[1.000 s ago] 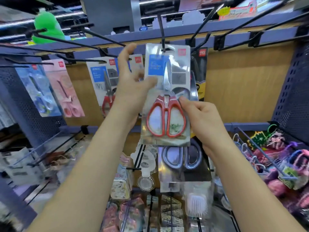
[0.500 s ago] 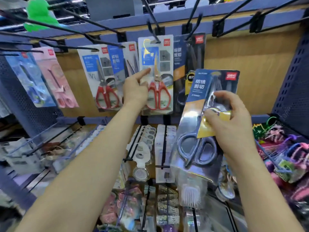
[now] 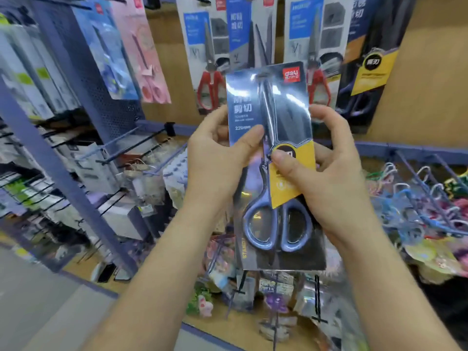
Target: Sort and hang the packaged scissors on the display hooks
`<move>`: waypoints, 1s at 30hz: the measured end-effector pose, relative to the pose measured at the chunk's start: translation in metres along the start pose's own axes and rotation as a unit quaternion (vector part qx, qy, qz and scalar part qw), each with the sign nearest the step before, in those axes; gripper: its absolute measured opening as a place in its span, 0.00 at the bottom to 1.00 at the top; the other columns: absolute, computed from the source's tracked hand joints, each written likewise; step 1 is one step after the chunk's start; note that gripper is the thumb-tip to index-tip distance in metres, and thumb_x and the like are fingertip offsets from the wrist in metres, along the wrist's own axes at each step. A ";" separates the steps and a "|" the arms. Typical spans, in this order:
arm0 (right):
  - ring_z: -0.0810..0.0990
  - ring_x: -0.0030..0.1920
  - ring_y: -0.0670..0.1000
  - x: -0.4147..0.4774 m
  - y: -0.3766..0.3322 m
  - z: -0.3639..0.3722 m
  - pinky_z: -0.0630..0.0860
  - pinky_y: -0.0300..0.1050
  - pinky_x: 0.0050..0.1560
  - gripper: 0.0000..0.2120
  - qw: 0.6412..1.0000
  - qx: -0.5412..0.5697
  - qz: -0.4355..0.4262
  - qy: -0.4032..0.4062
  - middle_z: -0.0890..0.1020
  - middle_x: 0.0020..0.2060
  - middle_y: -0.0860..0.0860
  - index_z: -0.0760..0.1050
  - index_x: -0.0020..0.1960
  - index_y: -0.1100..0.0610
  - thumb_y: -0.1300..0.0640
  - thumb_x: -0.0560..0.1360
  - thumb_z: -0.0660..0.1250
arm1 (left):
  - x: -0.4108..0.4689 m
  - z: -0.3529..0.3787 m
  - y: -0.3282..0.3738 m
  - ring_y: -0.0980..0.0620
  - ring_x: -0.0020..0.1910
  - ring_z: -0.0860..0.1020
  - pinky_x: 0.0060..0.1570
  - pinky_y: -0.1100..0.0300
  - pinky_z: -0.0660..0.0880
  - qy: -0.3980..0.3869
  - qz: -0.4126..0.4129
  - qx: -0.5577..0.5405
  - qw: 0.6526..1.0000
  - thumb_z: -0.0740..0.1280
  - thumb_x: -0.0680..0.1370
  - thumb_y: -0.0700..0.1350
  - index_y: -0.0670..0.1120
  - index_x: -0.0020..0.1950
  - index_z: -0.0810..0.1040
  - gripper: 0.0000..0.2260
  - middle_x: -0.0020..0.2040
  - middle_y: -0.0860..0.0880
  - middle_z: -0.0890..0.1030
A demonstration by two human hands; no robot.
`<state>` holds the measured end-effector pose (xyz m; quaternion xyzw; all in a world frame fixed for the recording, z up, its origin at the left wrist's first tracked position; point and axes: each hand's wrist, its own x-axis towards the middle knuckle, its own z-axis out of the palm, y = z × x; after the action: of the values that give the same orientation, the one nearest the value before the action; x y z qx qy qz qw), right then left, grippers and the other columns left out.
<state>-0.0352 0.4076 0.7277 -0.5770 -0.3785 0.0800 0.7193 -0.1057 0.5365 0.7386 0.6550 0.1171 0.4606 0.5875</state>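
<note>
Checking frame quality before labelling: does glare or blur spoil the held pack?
Head view: glare streaks the pack across its upper half and smears the text there, though the red logo is legible. Head view, left side: the shelves are motion-blurred.

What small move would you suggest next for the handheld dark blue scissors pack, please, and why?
Probably lift the dark blue card pack of grey-handled scissors up and right: the left hand and right hand grip it, not yet hung, while a matching dark, yellow-labelled pack hangs there.
</note>
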 end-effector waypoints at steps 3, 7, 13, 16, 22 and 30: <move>0.83 0.43 0.52 -0.002 0.000 0.003 0.80 0.51 0.46 0.15 0.994 0.088 0.059 -0.015 0.85 0.46 0.54 0.71 0.65 0.42 0.51 0.79 0.67 | 0.008 -0.009 0.002 0.56 0.42 0.83 0.41 0.64 0.78 0.042 0.004 -0.028 0.999 0.69 0.77 0.35 0.43 0.56 0.79 0.09 0.43 0.51 0.86; 0.82 0.39 0.51 -0.001 -0.001 -0.006 0.79 0.46 0.40 0.11 0.988 0.140 0.065 -0.025 0.85 0.43 0.53 0.77 0.56 0.46 0.59 0.83 0.60 | 0.013 -0.001 0.012 0.57 0.39 0.81 0.41 0.63 0.78 0.055 0.001 -0.057 0.997 0.65 0.81 0.38 0.44 0.53 0.78 0.04 0.41 0.53 0.84; 0.77 0.38 0.38 0.003 0.000 -0.037 0.72 0.31 0.42 0.19 0.973 -0.084 -0.067 0.205 0.83 0.37 0.43 0.81 0.42 0.51 0.70 0.79 0.58 | 0.014 0.026 0.033 0.58 0.39 0.81 0.42 0.57 0.81 -0.037 0.062 -0.081 0.994 0.62 0.82 0.36 0.48 0.50 0.76 0.08 0.39 0.56 0.84; 0.72 0.30 0.37 0.004 -0.013 -0.056 0.68 0.28 0.34 0.19 0.952 -0.102 -0.093 0.275 0.80 0.29 0.39 0.80 0.42 0.50 0.70 0.79 0.58 | 0.012 0.051 0.050 0.60 0.34 0.81 0.34 0.63 0.79 -0.114 0.070 -0.102 0.986 0.62 0.81 0.34 0.47 0.50 0.76 0.08 0.37 0.55 0.84; 0.71 0.32 0.44 -0.002 -0.043 -0.073 0.68 0.37 0.31 0.18 0.972 -0.027 -0.114 0.202 0.75 0.29 0.45 0.78 0.31 0.51 0.49 0.78 0.64 | 0.019 0.091 0.070 0.56 0.38 0.81 0.40 0.61 0.80 -0.132 0.074 -0.120 0.981 0.62 0.81 0.35 0.46 0.50 0.76 0.08 0.40 0.53 0.83; 0.71 0.35 0.45 -0.004 -0.059 -0.079 0.69 0.42 0.35 0.18 0.967 -0.058 -0.156 0.194 0.77 0.32 0.49 0.81 0.38 0.61 0.48 0.78 0.67 | 0.023 0.099 0.077 0.54 0.40 0.82 0.40 0.57 0.80 -0.151 0.066 -0.096 0.982 0.63 0.81 0.37 0.46 0.53 0.75 0.05 0.42 0.51 0.84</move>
<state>-0.0071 0.3257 0.7746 -0.5562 -0.3212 -0.1684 0.7477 -0.0495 0.4658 0.8280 0.6636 -0.0611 0.4031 0.6272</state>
